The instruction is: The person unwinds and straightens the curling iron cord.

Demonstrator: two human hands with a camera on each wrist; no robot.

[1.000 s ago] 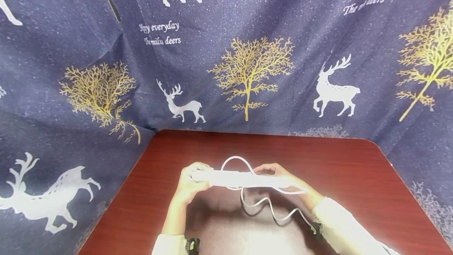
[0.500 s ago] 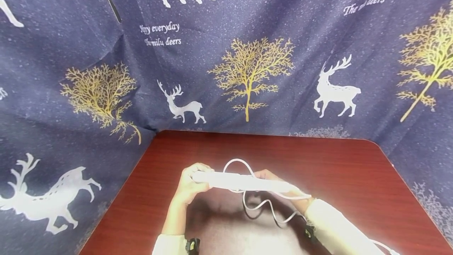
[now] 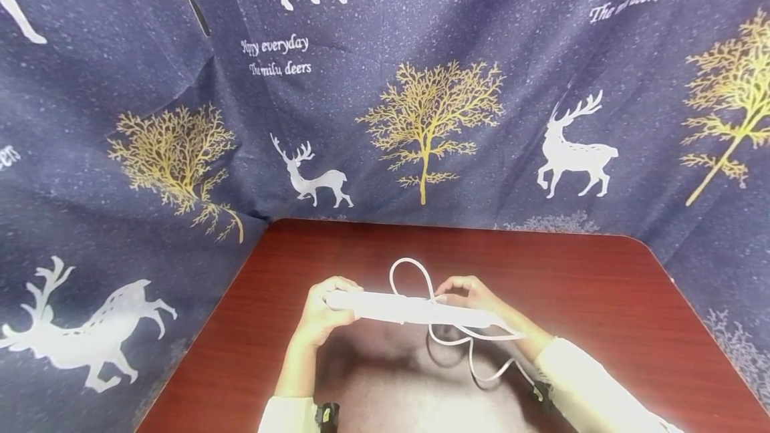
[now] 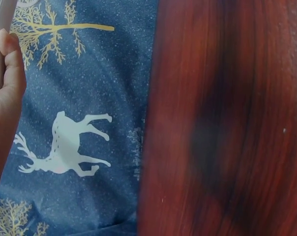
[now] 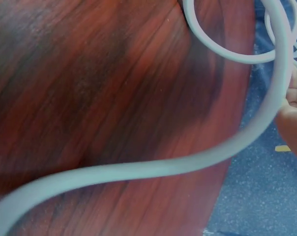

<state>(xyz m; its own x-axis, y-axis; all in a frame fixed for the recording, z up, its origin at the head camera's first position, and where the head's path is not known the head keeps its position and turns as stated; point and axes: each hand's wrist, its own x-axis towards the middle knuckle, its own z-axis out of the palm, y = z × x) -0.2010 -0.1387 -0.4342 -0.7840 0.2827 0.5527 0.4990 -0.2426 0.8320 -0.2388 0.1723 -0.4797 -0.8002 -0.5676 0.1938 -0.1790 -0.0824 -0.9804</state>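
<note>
A long, thin white bar that looks like a power strip (image 3: 381,306) is held up above the table, its surface washed out by glare. My left hand (image 3: 325,313) grips its left end; in the left wrist view that hand's thumb (image 4: 9,44) lies against the white edge. White cord (image 3: 407,260) loops above the strip, passes across its right part and hangs below in loose bends. Behind the strip's right half, my right hand (image 3: 481,301) pinches the cord with its fingers. Close to the right wrist camera, a thick curve of cord (image 5: 138,169) crosses the view.
Beneath the hands lies a reddish-brown wooden table (image 3: 337,252). A dark blue cloth (image 3: 373,39) printed with deer and trees hangs behind it and on both sides. Slack cord runs down towards my right wrist (image 3: 541,389).
My right hand dipped behind and below the strip, then came back up. The upper cord loop has narrowed and shifted right, and the hanging bends have moved. My left hand keeps its grip.
</note>
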